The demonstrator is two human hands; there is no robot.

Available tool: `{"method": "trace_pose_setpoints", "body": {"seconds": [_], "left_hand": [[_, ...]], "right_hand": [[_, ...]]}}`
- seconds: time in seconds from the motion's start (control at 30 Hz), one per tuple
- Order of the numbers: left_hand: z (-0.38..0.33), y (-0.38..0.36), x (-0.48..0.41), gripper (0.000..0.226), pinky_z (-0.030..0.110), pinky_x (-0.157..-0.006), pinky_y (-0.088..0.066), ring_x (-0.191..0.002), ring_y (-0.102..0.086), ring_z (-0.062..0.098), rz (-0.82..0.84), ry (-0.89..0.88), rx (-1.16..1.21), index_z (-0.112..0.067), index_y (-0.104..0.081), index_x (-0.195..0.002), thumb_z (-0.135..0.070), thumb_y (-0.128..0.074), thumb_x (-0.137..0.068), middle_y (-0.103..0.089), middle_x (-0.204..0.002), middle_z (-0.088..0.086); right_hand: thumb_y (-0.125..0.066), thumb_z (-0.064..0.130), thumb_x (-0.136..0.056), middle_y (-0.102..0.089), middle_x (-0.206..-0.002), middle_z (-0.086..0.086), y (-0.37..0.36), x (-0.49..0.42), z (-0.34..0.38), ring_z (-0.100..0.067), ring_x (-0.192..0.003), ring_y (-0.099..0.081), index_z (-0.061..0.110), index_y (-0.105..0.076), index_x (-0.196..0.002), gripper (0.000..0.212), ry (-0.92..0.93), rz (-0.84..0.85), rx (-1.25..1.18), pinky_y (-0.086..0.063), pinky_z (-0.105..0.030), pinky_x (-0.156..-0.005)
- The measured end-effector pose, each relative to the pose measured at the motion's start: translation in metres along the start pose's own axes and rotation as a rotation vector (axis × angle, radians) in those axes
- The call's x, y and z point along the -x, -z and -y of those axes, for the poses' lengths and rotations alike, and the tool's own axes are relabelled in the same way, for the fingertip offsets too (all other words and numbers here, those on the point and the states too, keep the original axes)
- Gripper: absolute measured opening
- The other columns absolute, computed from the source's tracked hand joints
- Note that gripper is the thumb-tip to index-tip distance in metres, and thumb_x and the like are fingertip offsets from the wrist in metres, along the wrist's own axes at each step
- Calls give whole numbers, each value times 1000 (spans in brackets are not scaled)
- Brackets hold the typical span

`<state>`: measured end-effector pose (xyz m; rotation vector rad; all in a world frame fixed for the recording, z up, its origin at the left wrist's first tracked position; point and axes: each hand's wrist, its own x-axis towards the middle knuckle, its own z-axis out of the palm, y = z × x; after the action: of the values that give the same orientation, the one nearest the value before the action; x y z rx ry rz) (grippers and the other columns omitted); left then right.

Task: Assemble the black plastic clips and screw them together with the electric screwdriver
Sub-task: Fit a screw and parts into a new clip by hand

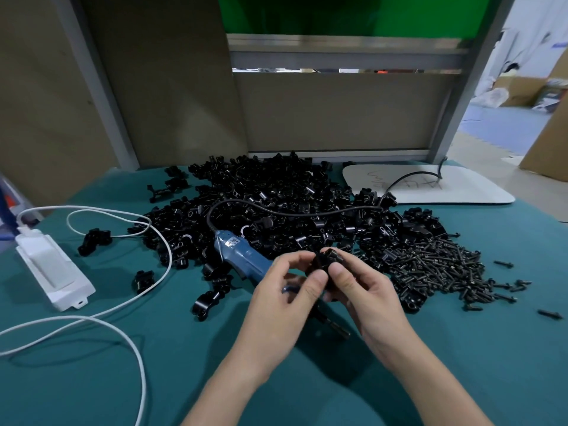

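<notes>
Head view. The left grip [285, 290] and the right grip [365, 290], both bare hands, meet above the desk [153, 379]. Together they pinch one black plastic clip [327, 259] between thumbs and fingertips. Whether it is one half or two mated halves cannot be told, and no screw is visible in it.

The electric screwdriver [242, 256] lies on the desk, unheld, running under the left grip. Its bit end shows just below both grips.

Progress, as a judgement: the current step is fitting by hand, and driving the screw for this clip has not begun. The bulk of the work appears to remain.

Counts:
- Screwdriver: one, with one black cord [292, 210] leading away over the pile.
- Clip pile [276, 195], beyond the grips: too many to count.
- Clips lying apart, left of the left grip: at least four. Some look like joined pairs, possibly finished.
- Screw heap [439, 265], right of the right grip: uncountable. At least four strays lie further right.
- White power box [52, 269], far left: one, with a white cable.
- White tray [461, 189], beyond the right grip: one.
</notes>
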<state>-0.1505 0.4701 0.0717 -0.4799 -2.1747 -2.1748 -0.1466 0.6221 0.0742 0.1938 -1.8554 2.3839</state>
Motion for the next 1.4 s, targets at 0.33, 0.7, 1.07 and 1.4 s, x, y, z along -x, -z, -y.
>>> {"method": "trace_pose_setpoints", "body": {"seconds": [0.33,0.7,1.07,1.4], "left_hand": [[-2,2,0,15,18,-80,-55,-93,-73,7,53,-15,-51,-38,-69,-104,-29,-73,-93,-76,-98,-11],[0,0,1,14,18,-80,-55,-92,-74,10,39,-19,33,-35,-73,-101,-32,-76,-88,-77,-96,-7],[6,3,-1,13,27,-84,-57,-94,-73,12,90,-47,-130,-31,-72,-106,-34,-71,-94,-75,-99,-7],[7,6,-3,12,31,-77,-59,-79,-72,10,45,-46,-100,-33,-73,-96,-43,-71,-89,-77,-84,-7]], "right_hand": [[-88,65,-64,-78,-100,0,1,1,1,-7,-81,-67,28,-80,-112,61,-39,21,-43,-52,-20,-64],[-91,65,-58,-74,-93,2,-2,3,3,-4,-77,-63,30,-78,-112,65,-80,43,-107,-52,-19,-66],[-87,69,-60,-73,-94,3,3,1,1,-10,-82,-61,31,-79,-107,61,-72,48,-14,-51,-20,-67],[-96,60,-52,-76,-91,2,6,-3,-4,-5,-77,-67,22,-80,-113,73,-104,73,-112,-54,-17,-71]]}}
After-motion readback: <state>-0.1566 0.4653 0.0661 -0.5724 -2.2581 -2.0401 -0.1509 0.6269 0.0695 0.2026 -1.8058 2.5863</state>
